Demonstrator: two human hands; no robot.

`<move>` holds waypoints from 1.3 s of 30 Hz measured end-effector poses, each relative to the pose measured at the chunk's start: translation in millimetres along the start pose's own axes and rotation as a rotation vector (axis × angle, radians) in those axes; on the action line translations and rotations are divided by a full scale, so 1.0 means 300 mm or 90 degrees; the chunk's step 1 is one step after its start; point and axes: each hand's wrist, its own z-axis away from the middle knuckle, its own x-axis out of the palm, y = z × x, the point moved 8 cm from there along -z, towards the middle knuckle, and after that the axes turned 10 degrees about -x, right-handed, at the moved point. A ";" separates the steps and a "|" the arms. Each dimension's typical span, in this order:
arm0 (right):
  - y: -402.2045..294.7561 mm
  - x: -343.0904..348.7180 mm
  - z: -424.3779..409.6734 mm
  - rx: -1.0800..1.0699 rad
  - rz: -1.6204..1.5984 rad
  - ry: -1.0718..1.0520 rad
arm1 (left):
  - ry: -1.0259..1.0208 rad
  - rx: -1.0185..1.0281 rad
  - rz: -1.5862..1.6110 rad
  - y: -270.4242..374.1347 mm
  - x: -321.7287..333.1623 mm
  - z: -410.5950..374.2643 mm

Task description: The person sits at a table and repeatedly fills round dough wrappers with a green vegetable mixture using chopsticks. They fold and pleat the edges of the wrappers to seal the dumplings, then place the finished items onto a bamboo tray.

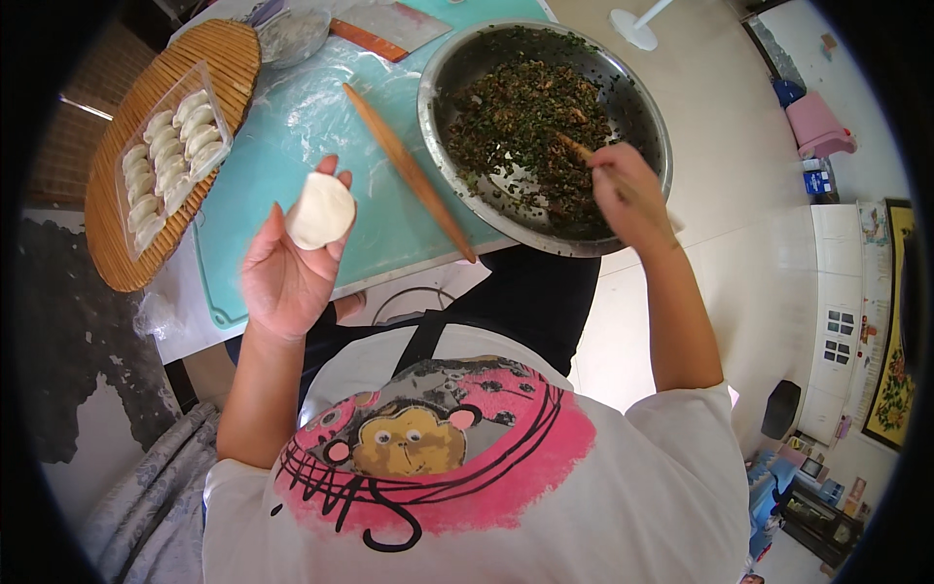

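A round, flat dumpling wrapper [322, 212] lies across the fingers of my left hand [292, 281], palm up above the mat. My right hand [633, 196] grips a wooden stick [575, 148], perhaps a chopstick or spoon handle, whose lower end is down in the filling. That dark green chopped filling [527, 102] partly covers the inside of a wide stainless steel bowl [651, 117]. Between my hands a tapered wooden rolling pin [408, 171] rests on the floured turquoise mat [273, 193].
To the left, a clear plastic tray [219, 150] of several folded dumplings [171, 164] sits on a round slatted wooden board [131, 252]. A dough scraper [390, 33] and a bowl of flour [295, 35] are at the far side. A white stand base [633, 29] is beyond the steel bowl.
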 end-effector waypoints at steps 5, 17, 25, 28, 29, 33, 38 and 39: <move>0.084 -0.040 0.025 0.276 -0.368 0.103 | 0.072 0.043 -0.068 -0.015 -0.050 -0.013; 0.079 0.112 -0.010 0.341 -0.486 0.069 | 0.283 0.006 -0.076 -0.106 -0.245 -0.051; 0.043 0.190 -0.011 0.337 -0.545 0.140 | 0.082 -0.061 0.039 -0.146 -0.143 -0.116; 0.024 0.196 -0.015 0.332 -0.549 0.155 | 0.087 -0.060 0.044 -0.148 -0.155 -0.127; 0.023 0.199 -0.014 0.331 -0.542 0.160 | 0.088 -0.059 0.043 -0.148 -0.158 -0.130; 0.022 0.205 -0.011 0.343 -0.547 0.172 | 0.114 -0.050 0.005 -0.150 -0.153 -0.143; 0.044 0.207 0.014 0.438 -0.634 0.257 | 0.147 -0.019 -0.038 -0.131 -0.157 -0.142; 0.055 0.204 0.023 0.464 -0.658 0.279 | 0.154 -0.016 -0.059 -0.126 -0.154 -0.142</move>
